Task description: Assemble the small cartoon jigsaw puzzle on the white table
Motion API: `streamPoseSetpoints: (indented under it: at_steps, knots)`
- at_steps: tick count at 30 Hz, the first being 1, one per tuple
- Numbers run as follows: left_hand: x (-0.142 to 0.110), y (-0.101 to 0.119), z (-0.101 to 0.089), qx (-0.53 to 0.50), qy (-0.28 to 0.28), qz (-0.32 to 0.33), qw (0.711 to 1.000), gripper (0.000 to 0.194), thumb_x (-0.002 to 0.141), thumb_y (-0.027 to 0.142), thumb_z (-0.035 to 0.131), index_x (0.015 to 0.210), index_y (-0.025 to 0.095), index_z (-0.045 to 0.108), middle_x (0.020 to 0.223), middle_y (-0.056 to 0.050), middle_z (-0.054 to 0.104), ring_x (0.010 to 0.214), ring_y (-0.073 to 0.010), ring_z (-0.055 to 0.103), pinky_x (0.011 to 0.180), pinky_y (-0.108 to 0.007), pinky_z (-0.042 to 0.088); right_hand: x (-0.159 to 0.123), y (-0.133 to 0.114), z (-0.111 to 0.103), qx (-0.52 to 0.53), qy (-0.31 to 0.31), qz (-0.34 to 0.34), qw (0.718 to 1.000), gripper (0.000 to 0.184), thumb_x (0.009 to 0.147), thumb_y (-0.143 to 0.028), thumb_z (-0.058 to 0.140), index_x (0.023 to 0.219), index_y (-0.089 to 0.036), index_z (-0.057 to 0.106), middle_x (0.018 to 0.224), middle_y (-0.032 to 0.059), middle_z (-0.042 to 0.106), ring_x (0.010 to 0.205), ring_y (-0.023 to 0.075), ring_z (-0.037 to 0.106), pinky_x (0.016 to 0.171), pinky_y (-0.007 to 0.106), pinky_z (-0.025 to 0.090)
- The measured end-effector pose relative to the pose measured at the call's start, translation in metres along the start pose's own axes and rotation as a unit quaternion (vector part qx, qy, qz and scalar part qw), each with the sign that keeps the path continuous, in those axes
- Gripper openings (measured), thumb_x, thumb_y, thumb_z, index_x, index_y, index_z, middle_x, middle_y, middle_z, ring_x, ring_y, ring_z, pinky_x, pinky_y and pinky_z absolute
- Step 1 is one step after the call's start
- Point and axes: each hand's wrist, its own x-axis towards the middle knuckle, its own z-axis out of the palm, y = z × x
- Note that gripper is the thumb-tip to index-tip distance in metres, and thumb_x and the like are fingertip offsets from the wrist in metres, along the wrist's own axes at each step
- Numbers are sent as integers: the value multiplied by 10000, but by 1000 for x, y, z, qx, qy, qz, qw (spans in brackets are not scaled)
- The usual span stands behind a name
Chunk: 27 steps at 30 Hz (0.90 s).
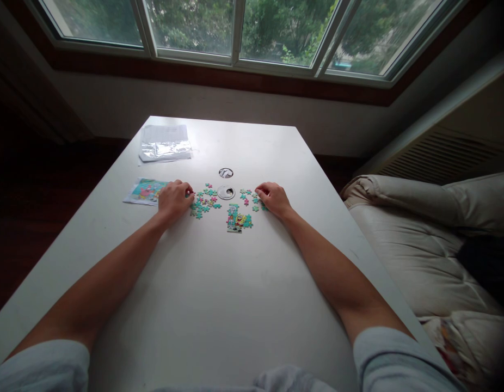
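My left hand (pixel 174 200) is closed at the left of a loose heap of jigsaw pieces (pixel 202 207), pinching a small dark and pink puzzle piece (pixel 189 193) at its fingertips. Across from it, my right hand (pixel 274 198) has its fingers pressed together beside a smaller scatter of pieces (pixel 246 201). What its fingertips hold, if anything, is too small to make out. Between the hands and nearer to me lies a partly joined puzzle (pixel 235 220) with a yellow cartoon figure on teal. Under the right hand some pieces are partly hidden.
Two round metallic items, one silvery disc (pixel 226 193) and one dark-rimmed disc (pixel 226 173), lie beyond the puzzle. A printed cartoon packet (pixel 143 191) rests by my left hand. Clear plastic sleeves with papers (pixel 165 144) lie at the far left of the white table (pixel 219 305). A padded sofa (pixel 403 245) stands right.
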Motion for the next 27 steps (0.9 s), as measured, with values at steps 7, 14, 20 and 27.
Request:
streamPoseSetpoints:
  at_steps: [7, 14, 20, 27]
  knots:
    - [3, -2, 2, 2, -9, 10, 1000, 157, 846, 354, 630, 902, 244, 727, 991, -80, 695, 903, -270, 622, 746, -374, 463, 0, 1, 2, 0, -3, 0, 1000, 173, 910, -264, 580, 883, -219, 745, 842, 42, 709, 805, 197, 592, 779, 336, 441]
    - [1, 5, 1, 6, -5, 13, 1000, 140, 849, 290, 619, 968, 238, 672, 951, -77, 711, 925, -283, 636, 792, -387, 445, 0, 0, 2, -1, -3, 4, 1000, 163, 904, -267, 589, 882, -220, 743, 835, 40, 705, 805, 199, 592, 779, 334, 445]
    - [-2, 8, -1, -20, 13, 50, 998, 261, 912, 221, 545, 1125, 259, 691, 985, -63, 734, 976, -285, 637, 854, -412, 422, 0, -1, 1, 2, -4, 10, 1000, 151, 899, -254, 599, 875, -220, 743, 835, 41, 711, 806, 202, 594, 768, 335, 442]
    - [-3, 14, -8, -74, 42, 60, 995, 234, 948, 214, 515, 1021, 247, 736, 1009, -59, 736, 995, -273, 610, 918, -424, 424, -2, -11, 1, 3, -17, -17, 1000, 153, 924, -270, 593, 896, -224, 736, 842, 45, 708, 822, 207, 586, 797, 343, 435]
